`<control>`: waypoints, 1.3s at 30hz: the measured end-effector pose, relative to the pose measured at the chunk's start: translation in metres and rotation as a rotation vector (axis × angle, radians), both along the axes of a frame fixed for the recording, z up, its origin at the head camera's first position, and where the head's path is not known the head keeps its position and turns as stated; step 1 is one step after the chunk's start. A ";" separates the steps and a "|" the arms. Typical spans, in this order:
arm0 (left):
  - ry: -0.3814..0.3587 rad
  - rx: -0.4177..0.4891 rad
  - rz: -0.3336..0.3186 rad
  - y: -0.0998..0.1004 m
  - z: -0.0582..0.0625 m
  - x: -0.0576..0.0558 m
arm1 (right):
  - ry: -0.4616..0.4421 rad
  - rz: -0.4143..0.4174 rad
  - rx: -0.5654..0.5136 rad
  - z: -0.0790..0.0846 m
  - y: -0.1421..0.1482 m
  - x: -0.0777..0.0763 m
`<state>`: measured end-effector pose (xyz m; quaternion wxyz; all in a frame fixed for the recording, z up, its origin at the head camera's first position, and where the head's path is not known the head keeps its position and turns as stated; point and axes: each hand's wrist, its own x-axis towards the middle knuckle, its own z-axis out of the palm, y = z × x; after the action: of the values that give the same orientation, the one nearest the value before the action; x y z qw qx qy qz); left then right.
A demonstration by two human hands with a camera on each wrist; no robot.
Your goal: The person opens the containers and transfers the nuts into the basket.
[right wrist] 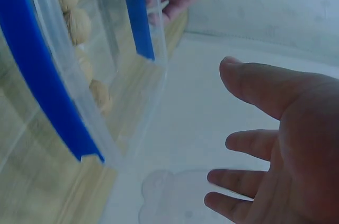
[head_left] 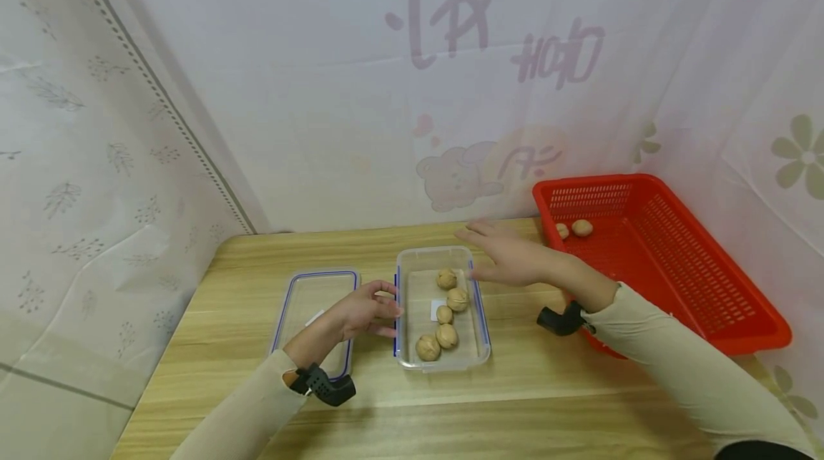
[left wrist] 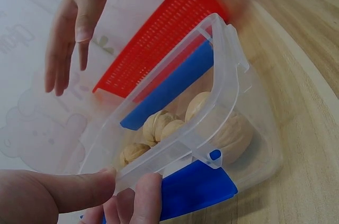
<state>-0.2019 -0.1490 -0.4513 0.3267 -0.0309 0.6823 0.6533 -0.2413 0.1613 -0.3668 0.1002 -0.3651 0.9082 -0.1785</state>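
A clear plastic food container (head_left: 435,257) with blue side latches (left wrist: 198,189) stands uncovered on the table. Several walnuts (head_left: 458,299) lie in a crooked row on its bottom, near a small white label. At the container's left side, my left hand (head_left: 367,311) pinches the wall, thumb on the rim and fingers outside by the latch in the left wrist view. My right hand (head_left: 515,260) hovers by the container's back right corner, fingers spread and nothing held. In the right wrist view, the right hand's thumb and fingers (right wrist: 251,144) stand apart from the container.
A clear lid (head_left: 309,295) with a blue seal lies left of the container, partly under my left forearm. On the right, a red plastic basket (head_left: 644,260) holds two walnuts (head_left: 582,228) in its back left corner. Printed curtains (head_left: 322,124) hang behind the wooden table (head_left: 450,417).
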 end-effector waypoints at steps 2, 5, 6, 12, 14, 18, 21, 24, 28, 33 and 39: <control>-0.003 -0.001 0.000 0.000 0.000 0.000 | -0.009 0.021 0.007 -0.001 -0.007 0.002; -0.008 -0.005 0.000 0.000 0.001 0.000 | -0.036 0.045 0.013 -0.002 -0.016 0.003; -0.007 -0.006 -0.001 0.000 0.001 0.001 | -0.044 0.052 0.014 -0.003 -0.018 0.004; -0.012 -0.003 -0.004 0.001 0.001 0.001 | -0.069 0.123 -0.017 -0.007 -0.033 0.003; -0.017 -0.003 -0.002 0.001 0.001 0.000 | -0.083 0.155 -0.036 -0.008 -0.037 0.002; -0.017 -0.002 -0.005 0.000 0.000 -0.001 | -0.140 0.200 -0.051 -0.011 -0.045 -0.002; -0.014 -0.004 -0.012 0.000 0.001 -0.001 | -0.212 0.215 -0.055 -0.014 -0.050 -0.004; -0.008 -0.008 -0.018 0.000 0.001 -0.001 | -0.312 0.240 -0.077 -0.018 -0.055 -0.008; -0.004 -0.007 -0.016 0.000 0.000 -0.002 | -0.428 0.289 -0.096 -0.023 -0.063 -0.013; -0.004 0.004 -0.006 0.000 -0.001 -0.001 | -0.519 0.351 -0.049 -0.031 -0.074 -0.019; 0.002 0.007 0.003 0.000 -0.002 -0.001 | -0.653 0.365 0.010 -0.049 -0.085 -0.024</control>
<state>-0.2026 -0.1486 -0.4535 0.3251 -0.0302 0.6802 0.6563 -0.2649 0.0761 -0.4160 0.4167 -0.4444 0.7491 -0.2603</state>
